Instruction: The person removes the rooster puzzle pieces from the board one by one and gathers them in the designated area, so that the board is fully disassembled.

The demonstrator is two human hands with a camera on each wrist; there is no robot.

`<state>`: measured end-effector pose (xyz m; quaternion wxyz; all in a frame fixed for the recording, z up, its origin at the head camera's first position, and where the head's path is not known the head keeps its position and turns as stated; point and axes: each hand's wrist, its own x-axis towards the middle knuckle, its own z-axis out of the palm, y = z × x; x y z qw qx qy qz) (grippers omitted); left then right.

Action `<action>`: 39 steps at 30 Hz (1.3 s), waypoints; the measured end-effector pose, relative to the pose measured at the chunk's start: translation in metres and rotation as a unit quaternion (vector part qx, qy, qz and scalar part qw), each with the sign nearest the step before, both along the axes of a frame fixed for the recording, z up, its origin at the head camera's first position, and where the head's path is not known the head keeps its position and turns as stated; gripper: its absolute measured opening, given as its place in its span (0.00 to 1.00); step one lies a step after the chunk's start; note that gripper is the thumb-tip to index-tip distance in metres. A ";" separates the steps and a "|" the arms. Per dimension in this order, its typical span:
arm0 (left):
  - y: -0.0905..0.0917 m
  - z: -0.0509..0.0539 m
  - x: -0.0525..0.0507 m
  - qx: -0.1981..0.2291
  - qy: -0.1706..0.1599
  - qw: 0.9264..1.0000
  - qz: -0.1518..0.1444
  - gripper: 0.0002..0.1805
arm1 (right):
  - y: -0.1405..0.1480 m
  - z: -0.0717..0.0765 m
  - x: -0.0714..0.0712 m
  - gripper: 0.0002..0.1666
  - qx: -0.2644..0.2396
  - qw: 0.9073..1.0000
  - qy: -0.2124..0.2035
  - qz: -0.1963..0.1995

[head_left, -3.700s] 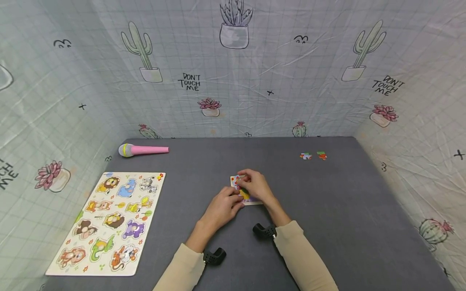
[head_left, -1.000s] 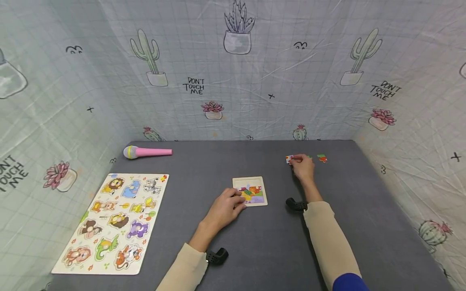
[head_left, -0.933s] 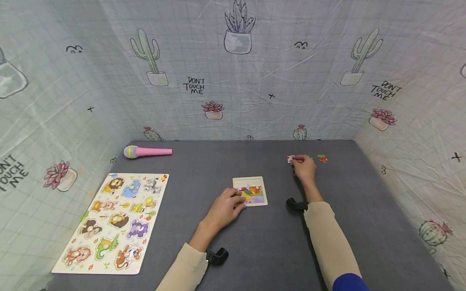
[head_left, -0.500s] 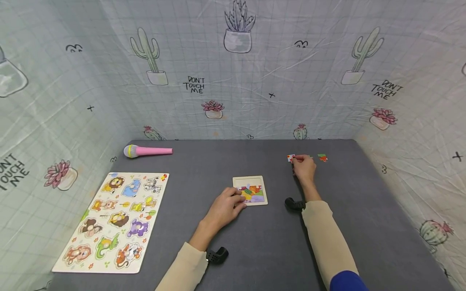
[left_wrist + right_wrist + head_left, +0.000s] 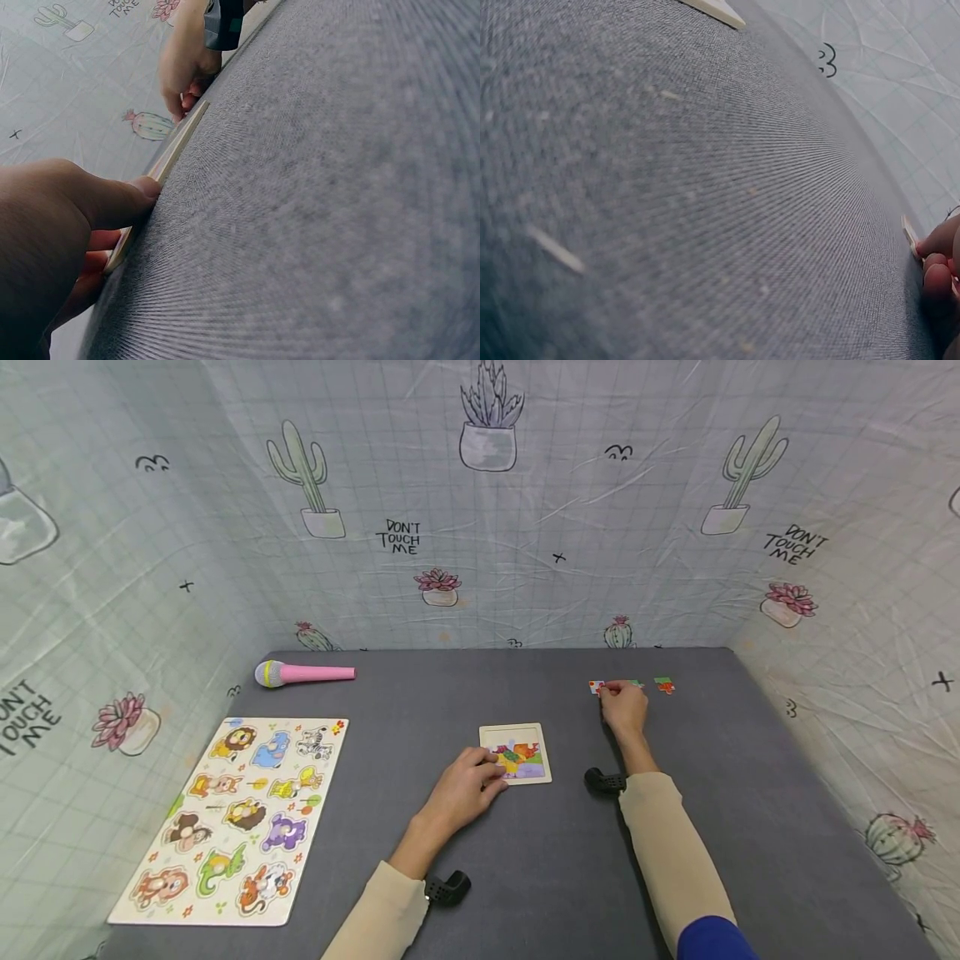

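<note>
A small square wooden jigsaw puzzle tray point(image 5: 515, 728) lies mid-table. Colourful pieces fill its lower part, and bare wood shows along the top. My left hand point(image 5: 462, 789) holds the tray at its lower left corner, the thumb against the near edge and the fingers on the left side, partly covering the picture. Farther back and to the right, my right hand point(image 5: 627, 708) pinches a white and red jigsaw piece point(image 5: 596, 687) at the table surface. Just beyond that hand, another piece point(image 5: 637, 682) is mostly hidden. A green and orange piece point(image 5: 664, 686) lies to its right.
A large animal peg puzzle board point(image 5: 288, 906) lies at the left. Behind it is a pink toy microphone point(image 5: 311, 673). A patterned cloth point(image 5: 555, 602) surrounds the back and sides of the grey table point(image 5: 750, 827).
From over the tray, my right hand has moved to the back right with the white and red piece, leaving bare wood at the tray's top. My left hand has stayed at the tray.
</note>
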<state>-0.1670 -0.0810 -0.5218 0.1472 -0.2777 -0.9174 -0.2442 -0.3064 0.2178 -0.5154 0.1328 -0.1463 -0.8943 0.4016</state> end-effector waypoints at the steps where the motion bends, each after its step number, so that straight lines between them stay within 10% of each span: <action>1: 0.000 0.000 0.000 0.000 -0.001 1.000 0.001 0.10 | 0.000 0.000 0.000 0.16 0.002 1.000 -0.001 0.001; 39: -0.001 0.000 0.001 0.003 0.005 1.000 0.002 0.10 | -0.014 0.018 0.032 0.24 -0.043 0.998 0.010 0.054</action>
